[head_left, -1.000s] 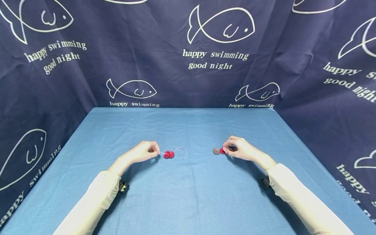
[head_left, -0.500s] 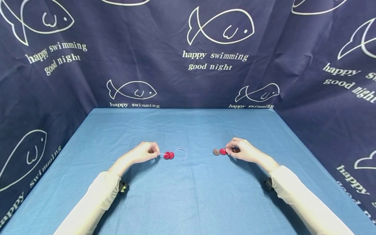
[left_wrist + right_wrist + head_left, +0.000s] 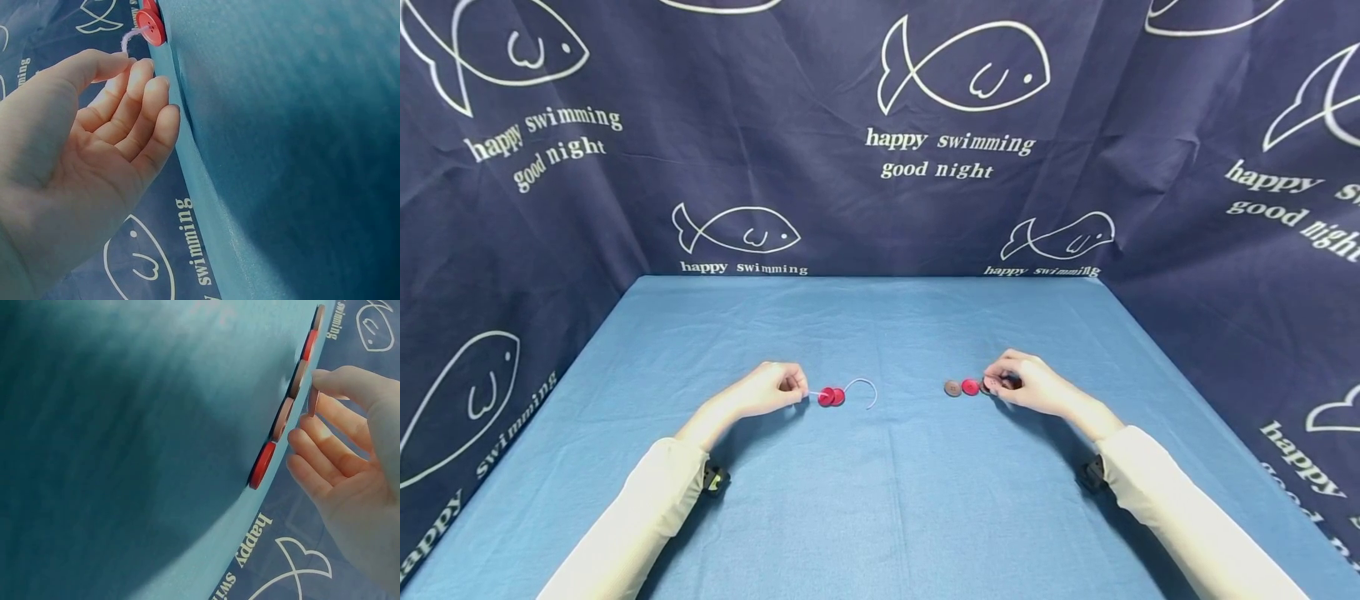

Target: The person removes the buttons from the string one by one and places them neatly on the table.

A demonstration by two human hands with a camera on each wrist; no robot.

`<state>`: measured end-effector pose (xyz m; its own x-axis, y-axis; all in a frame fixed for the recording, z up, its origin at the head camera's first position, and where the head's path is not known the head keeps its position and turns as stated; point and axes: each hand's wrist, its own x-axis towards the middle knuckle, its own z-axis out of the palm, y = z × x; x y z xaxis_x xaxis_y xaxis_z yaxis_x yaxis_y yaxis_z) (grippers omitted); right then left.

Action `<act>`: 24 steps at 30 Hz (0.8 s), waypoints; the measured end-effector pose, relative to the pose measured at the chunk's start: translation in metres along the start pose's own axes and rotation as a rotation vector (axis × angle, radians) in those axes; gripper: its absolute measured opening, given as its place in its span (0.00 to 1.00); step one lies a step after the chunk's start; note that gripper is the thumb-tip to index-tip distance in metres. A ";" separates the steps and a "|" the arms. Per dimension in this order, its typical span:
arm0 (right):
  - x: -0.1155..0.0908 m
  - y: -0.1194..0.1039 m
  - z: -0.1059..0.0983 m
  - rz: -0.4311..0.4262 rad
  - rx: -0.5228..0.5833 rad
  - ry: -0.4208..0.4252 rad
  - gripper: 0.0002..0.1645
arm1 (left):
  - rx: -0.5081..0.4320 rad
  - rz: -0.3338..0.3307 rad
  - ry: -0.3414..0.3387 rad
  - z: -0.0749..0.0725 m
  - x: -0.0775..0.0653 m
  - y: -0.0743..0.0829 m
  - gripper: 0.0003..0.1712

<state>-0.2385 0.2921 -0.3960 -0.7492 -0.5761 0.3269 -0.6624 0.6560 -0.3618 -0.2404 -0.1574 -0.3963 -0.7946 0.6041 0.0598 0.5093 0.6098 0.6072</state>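
A: Left side, quick?
B: Left hand (image 3: 771, 388) is pinching one end of the string (image 3: 869, 382); two overlapping buttons (image 3: 826, 397) are sitting threaded just right of it, free end curling farther right.
A: Right?
B: Five buttons in a row (image 3: 299, 379) are lying on the table (image 3: 880, 483); right hand (image 3: 1028, 385) is holding another button (image 3: 314, 402) just above.
A: Behind?
B: Cloth (image 3: 835, 167) is hanging there, flanking both sides too.
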 end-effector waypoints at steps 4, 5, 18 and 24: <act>-0.002 0.002 -0.002 0.009 -0.007 0.008 0.07 | -0.002 -0.004 -0.002 0.000 0.000 0.000 0.02; -0.003 0.002 -0.002 0.013 -0.010 0.009 0.07 | -0.002 -0.004 -0.002 0.000 0.000 0.000 0.02; -0.008 0.004 -0.009 0.049 -0.038 0.010 0.09 | 0.008 -0.002 0.005 0.000 0.002 0.001 0.02; -0.011 0.007 -0.011 0.050 -0.059 0.027 0.10 | 0.012 -0.003 0.003 0.001 0.002 0.000 0.03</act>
<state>-0.2351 0.3081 -0.3927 -0.7801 -0.5295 0.3331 -0.6223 0.7114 -0.3266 -0.2417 -0.1557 -0.3967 -0.7974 0.6003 0.0606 0.5107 0.6180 0.5978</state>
